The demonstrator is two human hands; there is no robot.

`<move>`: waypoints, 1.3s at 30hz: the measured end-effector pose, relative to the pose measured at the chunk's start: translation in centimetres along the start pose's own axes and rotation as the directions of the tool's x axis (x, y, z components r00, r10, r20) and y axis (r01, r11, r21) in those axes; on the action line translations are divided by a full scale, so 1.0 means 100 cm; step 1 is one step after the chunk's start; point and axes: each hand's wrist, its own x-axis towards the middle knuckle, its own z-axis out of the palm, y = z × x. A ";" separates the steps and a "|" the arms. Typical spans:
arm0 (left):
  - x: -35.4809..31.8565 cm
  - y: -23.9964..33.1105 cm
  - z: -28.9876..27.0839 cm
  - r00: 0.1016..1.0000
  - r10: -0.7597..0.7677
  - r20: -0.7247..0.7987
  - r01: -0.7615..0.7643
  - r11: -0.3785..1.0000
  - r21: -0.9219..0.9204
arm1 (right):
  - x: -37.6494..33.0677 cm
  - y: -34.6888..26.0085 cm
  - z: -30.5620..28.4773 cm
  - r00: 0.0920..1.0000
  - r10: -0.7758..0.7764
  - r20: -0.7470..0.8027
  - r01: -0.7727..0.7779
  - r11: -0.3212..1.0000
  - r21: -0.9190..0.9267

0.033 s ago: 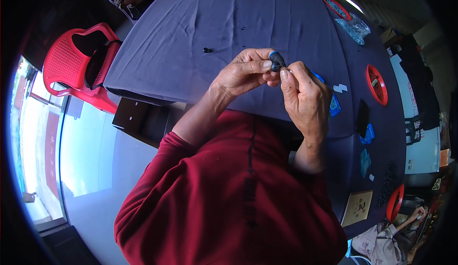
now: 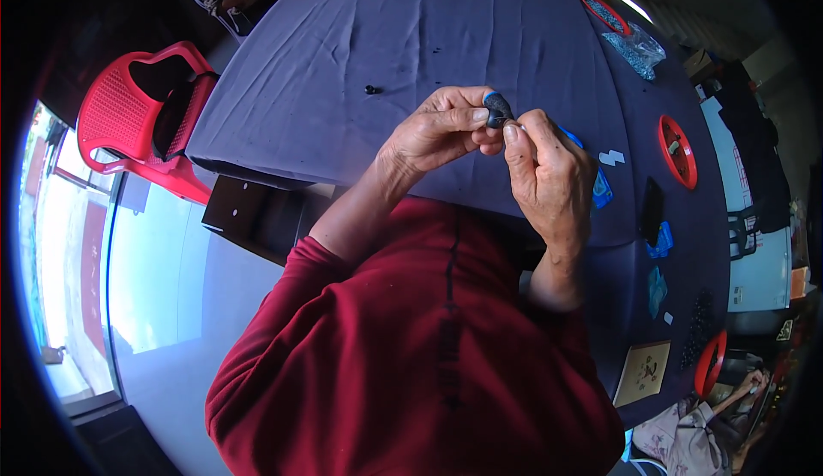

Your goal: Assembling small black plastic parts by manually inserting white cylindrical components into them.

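Currently, close two-handed work on a small dark piece (image 2: 495, 121), held over the cloth-covered counter (image 2: 300, 90) at upper centre of frame. Left hand (image 2: 441, 126): thumb and index pinching the piece; index tip appears to wear a dark sleeve (image 2: 499, 104) with a blue rim. Right hand (image 2: 553, 167): thumb and forefinger come together at the piece's near edge; whether they grip it or something finer, cannot tell. Step in hand, as judged: fine fingertip working of the piece. Next move seems to call for a steady left pinch and a small, precise right-hand adjustment. Versus earlier frame: no clear difference; both hands, the piece and the loose black bit (image 2: 372, 90) match in position.
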 end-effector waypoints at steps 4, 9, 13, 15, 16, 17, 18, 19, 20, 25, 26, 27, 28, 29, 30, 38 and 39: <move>0.001 -0.003 -0.002 1.000 -0.006 0.017 0.006 1.000 -0.017 | -0.001 0.004 0.002 1.000 0.003 0.012 -0.003 1.000 -0.003; -0.001 -0.004 0.000 0.999 -0.041 -0.004 0.040 0.981 -0.192 | -0.002 0.002 0.008 0.994 -0.083 -0.072 0.068 0.979 -0.192; -0.002 -0.009 0.001 0.996 -0.041 -0.078 0.022 0.974 -0.227 | -0.002 -0.001 0.006 0.996 -0.052 -0.068 0.040 0.986 -0.163; -0.003 -0.011 0.003 0.996 -0.068 -0.062 0.046 0.948 -0.315 | -0.003 -0.003 0.002 0.999 -0.032 -0.025 0.028 0.990 -0.135; -0.003 -0.012 0.005 0.995 -0.071 -0.067 0.047 0.949 -0.312 | -0.003 -0.003 0.001 0.999 -0.030 -0.027 0.027 0.991 -0.128; -0.003 -0.013 0.007 0.992 -0.066 -0.106 0.029 0.947 -0.320 | -0.003 -0.002 0.001 0.999 -0.034 -0.001 0.034 0.991 -0.130; -0.003 -0.013 0.008 0.987 -0.061 -0.146 0.010 0.945 -0.328 | -0.004 -0.002 0.001 0.999 -0.038 0.024 0.041 0.990 -0.132; -0.003 -0.013 0.008 0.986 -0.068 -0.149 0.016 0.946 -0.325 | -0.005 0.001 0.002 0.999 -0.033 0.020 0.035 0.991 -0.127; -0.003 -0.012 0.008 0.989 -0.066 -0.134 0.016 0.940 -0.341 | -0.006 0.003 0.005 0.999 -0.040 0.010 0.041 0.993 -0.110; -0.004 -0.007 0.012 0.992 -0.053 -0.111 0.004 0.916 -0.402 | -0.004 -0.004 -0.001 0.999 -0.050 0.003 0.050 0.997 -0.060; -0.004 -0.006 0.015 0.994 -0.058 -0.096 0.010 0.897 -0.442 | -0.004 -0.006 -0.001 0.999 -0.051 0.002 0.051 0.997 -0.057; -0.004 -0.005 0.016 0.995 -0.062 -0.080 0.016 0.876 -0.482 | -0.004 -0.008 -0.001 0.998 -0.054 -0.027 0.054 0.998 -0.021; -0.004 -0.004 0.015 0.995 -0.060 -0.082 0.014 0.878 -0.479 | -0.004 -0.009 -0.001 0.997 -0.057 -0.055 0.058 0.998 0.014; -0.004 -0.002 0.014 0.998 -0.055 -0.033 0.032 0.879 -0.475 | -0.005 -0.011 -0.001 0.997 -0.059 -0.055 0.060 0.998 0.015; -0.004 -0.001 0.014 0.999 -0.048 0.015 0.050 0.881 -0.471 | -0.005 -0.013 -0.002 0.997 -0.046 -0.055 0.047 0.999 0.010; -0.005 -0.002 0.010 0.999 -0.032 -0.016 0.023 0.917 -0.398 | -0.006 -0.004 0.015 0.981 0.026 -0.193 0.023 0.968 0.248; -0.005 -0.003 0.011 0.998 -0.026 -0.058 0.005 0.939 -0.343 | -0.005 -0.003 0.012 0.988 0.067 -0.139 -0.035 0.975 0.220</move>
